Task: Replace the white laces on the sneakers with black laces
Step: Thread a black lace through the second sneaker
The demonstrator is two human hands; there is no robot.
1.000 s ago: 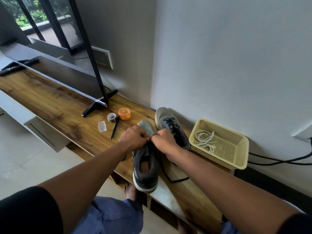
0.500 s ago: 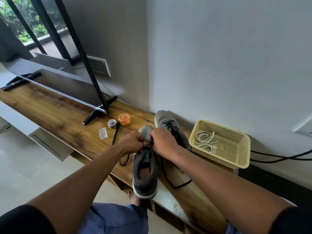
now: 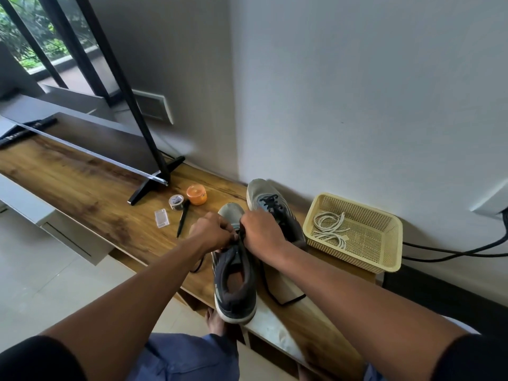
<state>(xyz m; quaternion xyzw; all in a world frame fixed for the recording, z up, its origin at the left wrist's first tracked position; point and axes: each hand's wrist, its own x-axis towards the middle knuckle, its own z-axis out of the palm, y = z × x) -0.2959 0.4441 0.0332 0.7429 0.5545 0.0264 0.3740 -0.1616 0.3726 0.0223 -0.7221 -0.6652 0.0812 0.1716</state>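
Moved: your hands stayed at the near sneaker (image 3: 233,273); lace tails shifted.
Hands: left hand (image 3: 211,233) and right hand (image 3: 261,232) pinch black lace (image 3: 270,290).
Meaning: threading continues.

I'm at a long wood-grain bench (image 3: 82,185) running from 9 o'clock toward 4. A plain grey-white wall corner (image 3: 233,105) is at 12, pale glossy floor tiles (image 3: 33,270) at 8, and a black-barred window (image 3: 41,37) with greenery at 11.
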